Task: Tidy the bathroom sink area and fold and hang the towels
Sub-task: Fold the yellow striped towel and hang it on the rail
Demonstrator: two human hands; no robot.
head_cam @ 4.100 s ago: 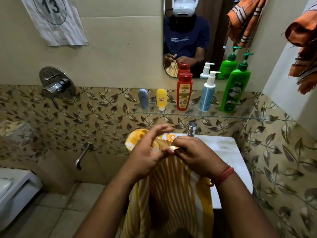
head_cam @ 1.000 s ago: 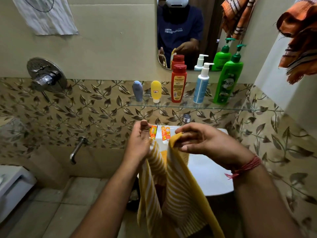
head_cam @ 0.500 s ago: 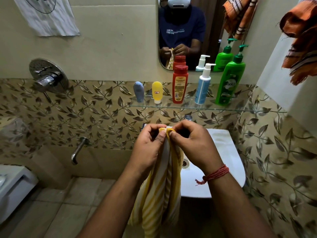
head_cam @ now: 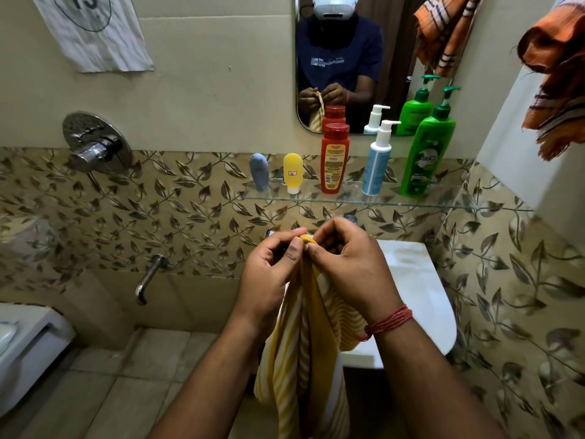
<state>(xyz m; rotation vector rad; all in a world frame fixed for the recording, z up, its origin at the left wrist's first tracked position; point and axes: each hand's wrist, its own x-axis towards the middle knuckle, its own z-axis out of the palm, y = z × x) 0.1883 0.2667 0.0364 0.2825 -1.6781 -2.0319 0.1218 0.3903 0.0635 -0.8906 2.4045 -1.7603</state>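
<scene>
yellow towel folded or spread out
Folded: the towel hangs doubled lengthwise, its top corners pinched together by left hand and right hand.

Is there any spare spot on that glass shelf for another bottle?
Yes: the glass shelf is bare right of the green pump bottle, toward the corner. From grey tube to green bottle it is crowded, with narrow gaps.

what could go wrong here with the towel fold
1. Both hands, left and right, pinch only the top edge of the yellow-and-white striped towel; a loose grip could drop it onto the tiled floor.
2. The hanging layers look uneven, so the fold may come out crooked.
3. The hands work just below the glass shelf; lifting the towel could knock the red plastic bottle.
</scene>
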